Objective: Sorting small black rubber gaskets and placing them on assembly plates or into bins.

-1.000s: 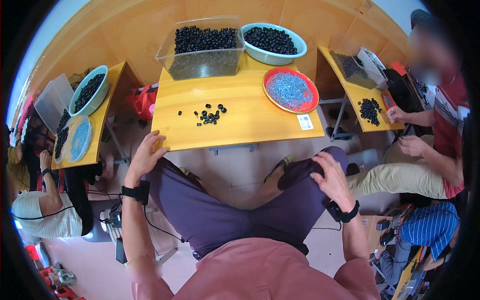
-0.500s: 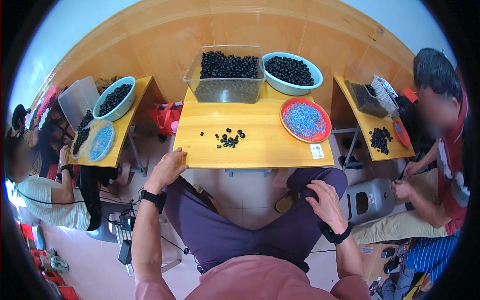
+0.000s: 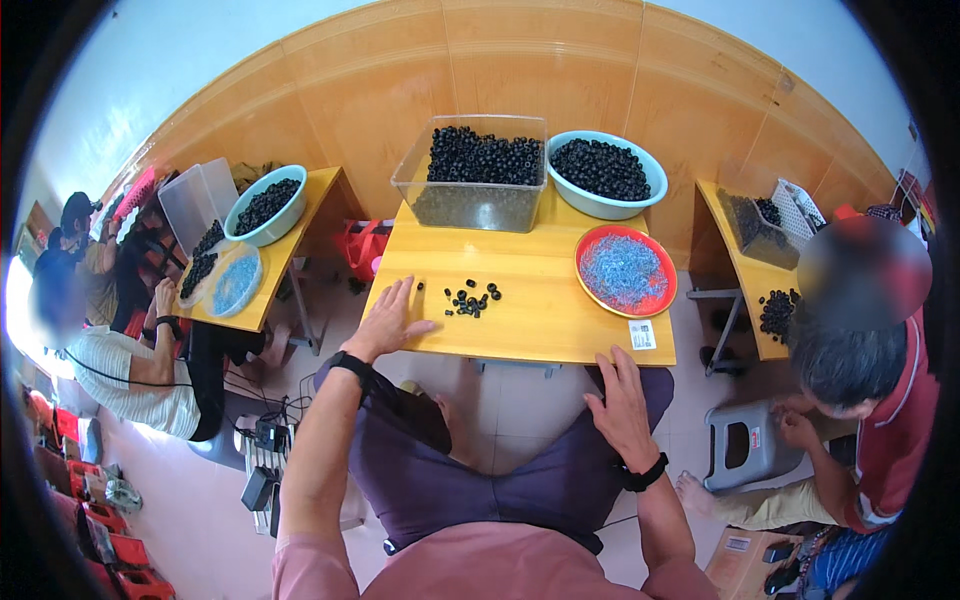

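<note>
My left hand (image 3: 388, 320) lies over the left front part of the yellow table (image 3: 500, 335), fingers spread and holding nothing. Just beyond its fingertips sits a loose group of small black bead-like pieces (image 3: 470, 300). At the table's front edge on the right is my right hand (image 3: 622, 405), above my knee, its fingers apart and nothing in them. The nearest thing to it is a small white printed label (image 3: 641, 334) on the tabletop. Behind the label stands a red plate (image 3: 667, 296) heaped with thin blue bits (image 3: 625, 270), too small to name.
At the table's back stand a clear plastic box (image 3: 470, 208) and a light blue basin (image 3: 607, 208), both full of black pieces. Side tables (image 3: 315, 200) hold similar containers. People sit left and right; a grey stool (image 3: 770, 460) is on the right, cables (image 3: 285, 405) on the left.
My left hand has moved forward from the table's front left corner onto the tabletop. My right hand has risen from my thigh to the front edge. The person on the right has leaned forward.
</note>
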`<state>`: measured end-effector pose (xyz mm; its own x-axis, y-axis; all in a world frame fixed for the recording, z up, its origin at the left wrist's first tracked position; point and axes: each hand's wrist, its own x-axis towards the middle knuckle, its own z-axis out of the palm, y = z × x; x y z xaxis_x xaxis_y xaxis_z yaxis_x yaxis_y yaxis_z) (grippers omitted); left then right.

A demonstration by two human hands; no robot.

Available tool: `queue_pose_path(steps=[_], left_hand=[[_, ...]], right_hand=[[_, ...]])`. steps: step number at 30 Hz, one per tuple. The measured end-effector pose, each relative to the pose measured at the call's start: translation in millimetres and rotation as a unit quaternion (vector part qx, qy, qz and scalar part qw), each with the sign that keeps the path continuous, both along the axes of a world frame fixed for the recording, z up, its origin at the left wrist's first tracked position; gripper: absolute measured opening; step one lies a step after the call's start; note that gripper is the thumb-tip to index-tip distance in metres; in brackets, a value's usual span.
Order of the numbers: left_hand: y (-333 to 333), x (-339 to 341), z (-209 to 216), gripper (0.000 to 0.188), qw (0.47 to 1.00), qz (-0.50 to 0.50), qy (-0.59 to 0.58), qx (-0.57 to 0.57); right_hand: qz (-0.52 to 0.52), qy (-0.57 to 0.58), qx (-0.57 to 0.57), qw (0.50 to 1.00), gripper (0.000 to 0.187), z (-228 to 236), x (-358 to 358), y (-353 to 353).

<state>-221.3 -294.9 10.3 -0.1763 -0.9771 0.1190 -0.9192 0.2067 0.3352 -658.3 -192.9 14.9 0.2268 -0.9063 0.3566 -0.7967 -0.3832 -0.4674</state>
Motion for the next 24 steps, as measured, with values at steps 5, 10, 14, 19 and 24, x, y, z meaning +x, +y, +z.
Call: queue_pose_path(steps=[5, 10, 14, 19, 24], left_hand=[[-6.3, -66.8, -21.7, 0.111, 0.997, 0.019, -0.030, -0.072], [-21.1, -108.7, -29.5, 0.116, 0.992, 0.038, -0.016, -0.120], [-31.6, -126.4, -28.6, 0.116, 0.993, 0.026, 0.026, -0.110], [-47.5, -147.0, -14.9, 0.104, 0.996, 0.027, 0.022, -0.078], [-71.5, -150.4, -10.3, 0.083, 0.997, -0.024, 0.007, -0.067]], right_hand=[[0.038, -0.027, 0.031, 0.998, 0.067, -1.8, 6.2, -0.3], [0.055, -0.032, 0.047, 0.997, 0.066, -7.9, 19.3, 2.6], [0.074, -0.049, 0.047, 0.995, 0.064, -6.6, 35.0, 9.3], [0.103, -0.056, 0.052, 0.992, 0.059, 12.6, 44.6, 7.2], [0.118, -0.059, 0.068, 0.989, 0.050, 43.4, 54.6, -18.7]])
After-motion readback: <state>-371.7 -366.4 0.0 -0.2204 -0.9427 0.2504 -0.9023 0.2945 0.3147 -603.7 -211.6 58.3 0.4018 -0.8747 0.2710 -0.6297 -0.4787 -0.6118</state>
